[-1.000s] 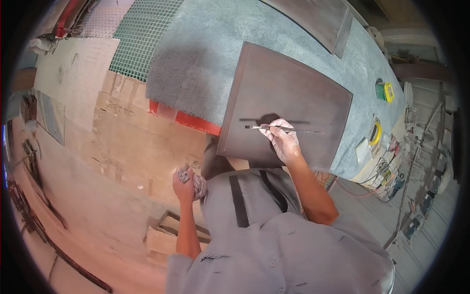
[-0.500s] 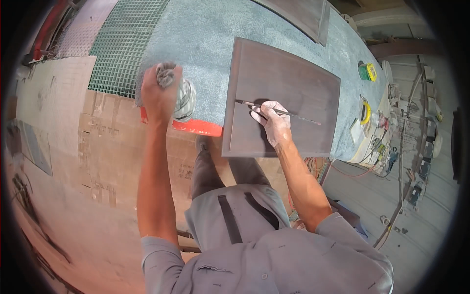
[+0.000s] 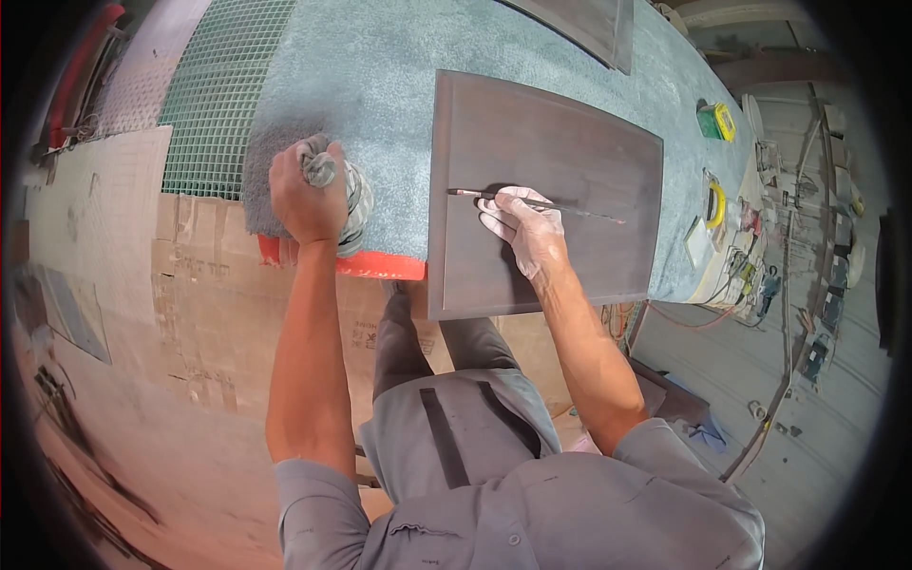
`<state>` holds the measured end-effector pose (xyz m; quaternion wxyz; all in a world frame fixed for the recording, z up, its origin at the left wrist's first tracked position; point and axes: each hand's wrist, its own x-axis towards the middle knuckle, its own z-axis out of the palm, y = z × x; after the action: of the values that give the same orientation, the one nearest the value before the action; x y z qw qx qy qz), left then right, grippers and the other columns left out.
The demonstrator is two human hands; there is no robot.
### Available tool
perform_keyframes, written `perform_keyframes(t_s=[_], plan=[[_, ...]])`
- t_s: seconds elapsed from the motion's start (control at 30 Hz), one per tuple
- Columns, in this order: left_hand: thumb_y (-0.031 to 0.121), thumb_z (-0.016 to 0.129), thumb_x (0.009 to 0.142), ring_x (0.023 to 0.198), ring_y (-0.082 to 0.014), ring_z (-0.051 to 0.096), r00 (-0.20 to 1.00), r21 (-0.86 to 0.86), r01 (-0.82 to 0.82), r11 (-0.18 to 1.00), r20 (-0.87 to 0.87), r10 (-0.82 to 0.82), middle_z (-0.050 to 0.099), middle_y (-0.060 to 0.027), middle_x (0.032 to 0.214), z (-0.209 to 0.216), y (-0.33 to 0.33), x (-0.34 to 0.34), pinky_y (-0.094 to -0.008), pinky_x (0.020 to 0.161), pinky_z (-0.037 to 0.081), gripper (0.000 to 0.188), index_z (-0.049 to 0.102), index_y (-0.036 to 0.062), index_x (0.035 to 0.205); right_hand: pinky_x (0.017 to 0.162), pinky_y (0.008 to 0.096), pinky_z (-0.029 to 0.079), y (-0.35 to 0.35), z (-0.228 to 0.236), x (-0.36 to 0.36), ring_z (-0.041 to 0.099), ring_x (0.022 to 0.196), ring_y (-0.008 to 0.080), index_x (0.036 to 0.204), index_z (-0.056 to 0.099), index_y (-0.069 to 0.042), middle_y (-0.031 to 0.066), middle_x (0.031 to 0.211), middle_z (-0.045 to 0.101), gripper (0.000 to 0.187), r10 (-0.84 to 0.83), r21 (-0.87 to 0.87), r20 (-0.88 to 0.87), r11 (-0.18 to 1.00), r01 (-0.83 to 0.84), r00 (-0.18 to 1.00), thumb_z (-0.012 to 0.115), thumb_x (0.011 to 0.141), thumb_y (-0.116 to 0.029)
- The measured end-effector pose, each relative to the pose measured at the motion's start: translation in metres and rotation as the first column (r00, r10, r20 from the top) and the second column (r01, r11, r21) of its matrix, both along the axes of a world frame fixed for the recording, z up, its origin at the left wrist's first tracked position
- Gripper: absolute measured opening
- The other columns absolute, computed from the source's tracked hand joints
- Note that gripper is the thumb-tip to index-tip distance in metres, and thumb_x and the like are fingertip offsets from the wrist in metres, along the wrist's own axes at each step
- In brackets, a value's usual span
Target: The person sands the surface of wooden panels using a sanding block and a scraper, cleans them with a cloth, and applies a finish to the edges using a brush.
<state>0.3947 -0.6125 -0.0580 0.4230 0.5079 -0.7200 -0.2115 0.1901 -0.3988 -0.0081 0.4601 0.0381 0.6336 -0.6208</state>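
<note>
My left hand (image 3: 306, 201) is closed round a bunched, striped grey cloth (image 3: 355, 207), at the left part of a blue-grey carpeted tabletop (image 3: 394, 104). Part of the cloth bulges above the fist and more hangs beside it. Between the fingers of my right hand (image 3: 527, 223), dusted with white powder, lies a thin paintbrush (image 3: 465, 193), its dark tip pointing left. That hand is over a brown, flat rectangular panel (image 3: 579, 133), which lies on the carpet and reaches past the table's near edge.
A second dark panel (image 3: 579, 24) lies at the far side. Green grid mesh (image 3: 223, 104) covers the table's left part. To the right are a green and yellow object (image 3: 717, 122) and a yellow-handled tool (image 3: 714, 207). Red material (image 3: 385, 265) edges the table, above brown cardboard (image 3: 228, 304).
My left hand, still gripping the cloth, is slightly lower in the picture. My right hand has shifted a little left with the paintbrush, which lies flatter.
</note>
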Motion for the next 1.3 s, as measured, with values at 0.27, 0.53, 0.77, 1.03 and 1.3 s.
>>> perform_keyframes(t_s=[0.27, 0.53, 0.77, 1.03, 1.3], plan=[[0.021, 0.085, 0.086, 0.098, -0.0299, 0.069, 1.0, 0.001, -0.006, 1.0, 0.007, 0.006, 0.073, -0.0055, 0.102, 0.0, 0.0, 0.0, -0.0424, 0.086, 0.056, 0.02, 0.073, 0.0106, 0.099, 0.089, 0.0398, 0.065, -0.007, 0.001, 0.0, 0.078, 0.1, 0.0272, 0.106, 0.071, 0.001, 0.0136, 0.104, 0.077, 0.009, -0.018, 0.045, -0.017, 0.999, 0.018, 1.0, 0.069, 0.099, -0.003], [0.022, 0.085, 0.086, 0.097, -0.0299, 0.069, 0.999, -0.003, -0.018, 1.0, 0.04, 0.018, 0.073, -0.0057, 0.101, 0.001, 0.0, 0.0, -0.0425, 0.085, 0.056, 0.02, 0.073, 0.0111, 0.099, 0.083, 0.036, 0.066, -0.008, 0.004, 0.0, 0.078, 0.093, 0.0243, 0.107, 0.071, 0.003, 0.015, 0.1, 0.077, 0.012, -0.038, 0.026, 0.01, 0.999, 0.037, 0.999, 0.074, 0.095, -0.002], [0.022, 0.085, 0.087, 0.098, -0.0291, 0.069, 0.999, 0.012, -0.014, 1.0, 0.033, 0.014, 0.073, -0.005, 0.101, 0.002, 0.001, 0.001, -0.0419, 0.086, 0.056, 0.02, 0.074, 0.0112, 0.1, 0.088, 0.0398, 0.066, 0.002, -0.002, 0.005, 0.078, 0.1, 0.0283, 0.108, 0.072, 0.001, 0.0126, 0.103, 0.077, 0.011, -0.009, 0.038, 0.006, 0.999, 0.009, 1.0, 0.07, 0.098, -0.002], [0.02, 0.085, 0.086, 0.098, -0.029, 0.07, 1.0, 0.003, -0.008, 1.0, 0.021, 0.008, 0.073, -0.0057, 0.102, 0.003, 0.002, 0.0, -0.0415, 0.086, 0.057, 0.02, 0.075, 0.0106, 0.101, 0.084, 0.0357, 0.066, -0.005, 0.003, 0.001, 0.078, 0.095, 0.0252, 0.106, 0.07, 0.003, 0.015, 0.101, 0.076, 0.011, -0.037, 0.017, 0.021, 0.999, 0.036, 0.999, 0.073, 0.097, -0.001], [0.02, 0.085, 0.086, 0.097, -0.0287, 0.07, 0.999, 0.005, -0.021, 1.0, 0.036, 0.021, 0.073, -0.0054, 0.102, 0.003, 0.002, 0.0, -0.0411, 0.084, 0.057, 0.02, 0.075, 0.0104, 0.1, 0.088, 0.0416, 0.066, 0.005, -0.004, 0.007, 0.079, 0.098, 0.0294, 0.102, 0.073, 0.0, 0.0128, 0.099, 0.077, 0.007, -0.026, 0.036, 0.005, 0.999, 0.026, 1.0, 0.073, 0.096, -0.003]])
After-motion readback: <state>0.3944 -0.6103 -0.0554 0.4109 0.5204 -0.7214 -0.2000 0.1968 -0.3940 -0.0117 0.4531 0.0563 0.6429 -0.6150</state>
